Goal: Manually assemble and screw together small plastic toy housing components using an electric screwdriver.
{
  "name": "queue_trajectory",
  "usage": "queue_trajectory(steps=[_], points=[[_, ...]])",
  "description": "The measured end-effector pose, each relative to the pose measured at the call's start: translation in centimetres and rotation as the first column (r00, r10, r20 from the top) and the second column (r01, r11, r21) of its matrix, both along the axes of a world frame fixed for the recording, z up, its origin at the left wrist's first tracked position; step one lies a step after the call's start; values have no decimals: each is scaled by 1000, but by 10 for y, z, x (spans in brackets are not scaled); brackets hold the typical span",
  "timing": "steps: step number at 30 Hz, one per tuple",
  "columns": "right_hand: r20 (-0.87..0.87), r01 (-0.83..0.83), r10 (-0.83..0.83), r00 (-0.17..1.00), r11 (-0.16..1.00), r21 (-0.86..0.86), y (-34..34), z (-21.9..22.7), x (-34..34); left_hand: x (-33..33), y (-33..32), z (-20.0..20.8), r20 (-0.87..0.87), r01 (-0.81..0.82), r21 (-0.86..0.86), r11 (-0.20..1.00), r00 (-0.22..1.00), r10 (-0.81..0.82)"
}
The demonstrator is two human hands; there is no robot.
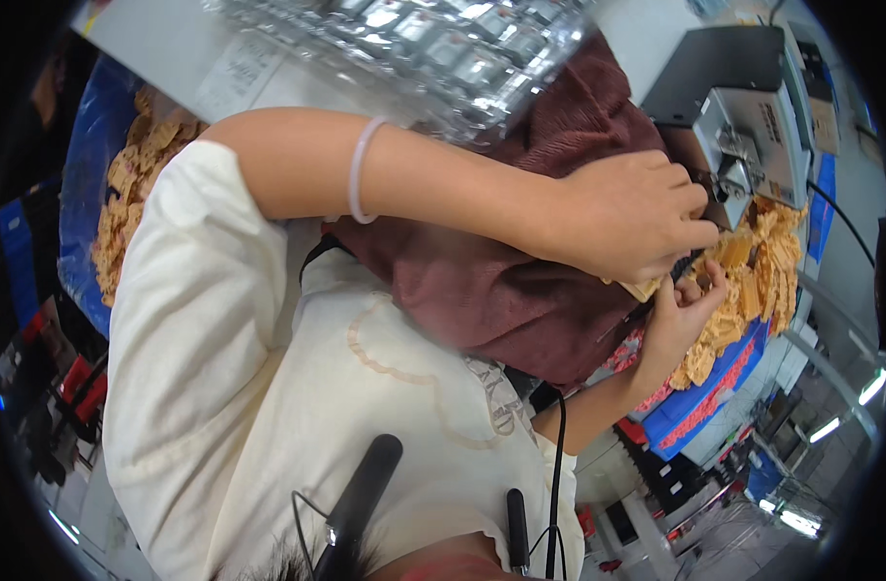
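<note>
My left hand [637, 213], on an arm with a pale bracelet, reaches across a dark maroon cloth [482, 290] spread over my lap. Its fingers curl downward over a small pale yellow piece [642, 290], which shows only at the edge of the hand. Just below, my right hand [680, 315] is bent with its fingers curled in close to the left fingertips. What lies between the fingers is mostly hidden. Beside both hands sits a heap of thin orange-tan pieces [767, 271].
A grey-and-white boxy machine [767, 126] with a metal fixture stands beyond the heap. Clear plastic trays [443, 58] with many pockets lie on the white table [162, 39]. A blue bag [80, 232] of similar tan pieces is at the left. A black cable [557, 484] hangs near my right arm.
</note>
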State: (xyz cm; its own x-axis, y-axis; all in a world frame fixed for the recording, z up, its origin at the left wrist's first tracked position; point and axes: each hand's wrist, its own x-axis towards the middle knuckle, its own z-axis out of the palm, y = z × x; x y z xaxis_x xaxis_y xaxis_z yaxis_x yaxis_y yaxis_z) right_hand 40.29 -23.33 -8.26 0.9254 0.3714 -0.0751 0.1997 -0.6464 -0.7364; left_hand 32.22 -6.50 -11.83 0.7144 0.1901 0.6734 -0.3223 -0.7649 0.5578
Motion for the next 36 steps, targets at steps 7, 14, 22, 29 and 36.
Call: queue_trajectory(steps=[7,14,22,29,36], points=[[-175,87,-31,984,943,320,-16,23,21,-2,3,3,-5,2,-78,997,1000,-2],[-487,-14,359,796,815,579,-50,52,50,-6,8,6,-82,19,-44,999,996,-23],[-103,-204,703,704,340,918,7,57,51,-4,4,6,-48,16,-99,995,999,-21],[211,-523,683,699,287,803,53,86,73,-5,4,8,-66,30,-101,994,997,-36],[424,-558,385,820,370,743,103,84,71,-4,5,13,-102,19,-83,996,994,-28]])
